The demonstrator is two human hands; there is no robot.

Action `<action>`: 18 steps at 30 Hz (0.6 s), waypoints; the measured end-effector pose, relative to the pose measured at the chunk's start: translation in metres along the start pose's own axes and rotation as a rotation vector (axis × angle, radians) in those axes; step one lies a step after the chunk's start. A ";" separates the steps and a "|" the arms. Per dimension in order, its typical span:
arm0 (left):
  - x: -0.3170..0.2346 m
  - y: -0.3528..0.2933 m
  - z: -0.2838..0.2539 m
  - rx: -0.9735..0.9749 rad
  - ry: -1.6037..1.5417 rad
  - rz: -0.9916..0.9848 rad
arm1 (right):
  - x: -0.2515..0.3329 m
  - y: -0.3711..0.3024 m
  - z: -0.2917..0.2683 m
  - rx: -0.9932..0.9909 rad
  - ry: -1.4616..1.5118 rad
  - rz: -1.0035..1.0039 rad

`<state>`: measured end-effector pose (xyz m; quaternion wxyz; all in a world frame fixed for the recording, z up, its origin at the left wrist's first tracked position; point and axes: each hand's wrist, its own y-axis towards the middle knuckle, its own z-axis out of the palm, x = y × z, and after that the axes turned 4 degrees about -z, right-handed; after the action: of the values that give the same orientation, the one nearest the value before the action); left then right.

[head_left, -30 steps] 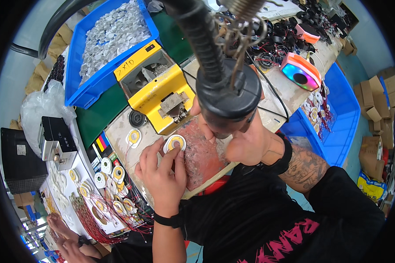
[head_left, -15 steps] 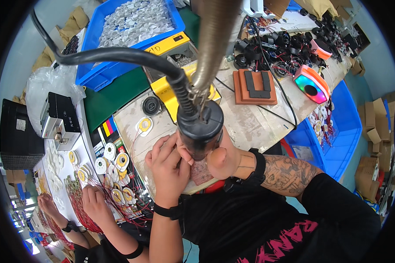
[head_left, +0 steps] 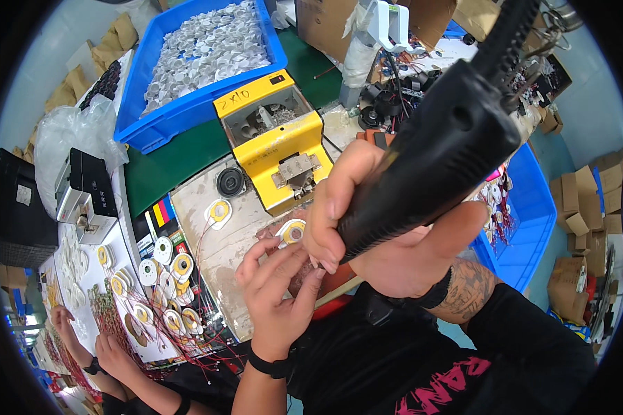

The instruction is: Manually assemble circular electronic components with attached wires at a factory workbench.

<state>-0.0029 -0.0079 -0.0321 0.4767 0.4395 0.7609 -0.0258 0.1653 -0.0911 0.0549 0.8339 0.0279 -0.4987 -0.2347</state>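
My right hand [head_left: 401, 256] is wrapped round a black electric screwdriver [head_left: 429, 159], tilted with its upper end to the right; its tip is hidden. My left hand [head_left: 277, 283] is closed, thumb and fingers bent together beside my right fingertips. Whatever they pinch is too small to make out. Just beyond the left fingers, a white disc with a yellow ring [head_left: 293, 233] lies on a reddish block [head_left: 273, 227], partly covered by the hand. A similar white and yellow piece [head_left: 219, 213] with a thin red wire rests to the left, near a round black speaker [head_left: 230, 182].
A yellow screw feeder [head_left: 284, 155] stands ahead, by a blue bin [head_left: 204, 79] of white parts. Another blue bin [head_left: 533, 228] is at right. Wired discs [head_left: 173, 277] lie at left, where another person's hands [head_left: 114, 356] are. Black round parts [head_left: 387, 100] sit at the back.
The screwdriver has gone from upright over the work to tilted up and right, with my right hand round it. The disc and yellow feeder now show more fully. The view has shifted slightly.
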 end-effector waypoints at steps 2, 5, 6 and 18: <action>-0.004 0.000 0.001 0.006 -0.053 0.006 | -0.001 -0.002 -0.001 0.073 0.074 -0.104; -0.014 0.001 0.002 -0.005 -0.171 -0.047 | 0.003 -0.003 0.002 0.070 0.051 -0.183; -0.016 0.000 0.002 -0.014 -0.159 -0.048 | 0.011 -0.004 0.005 0.068 0.049 -0.185; -0.023 0.007 0.002 -0.042 0.118 0.055 | 0.012 -0.005 -0.010 0.138 0.085 0.088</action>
<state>0.0072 -0.0188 -0.0134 0.4407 0.4511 0.7755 0.0292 0.1767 -0.1028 0.0577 0.8600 0.0735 -0.4785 -0.1615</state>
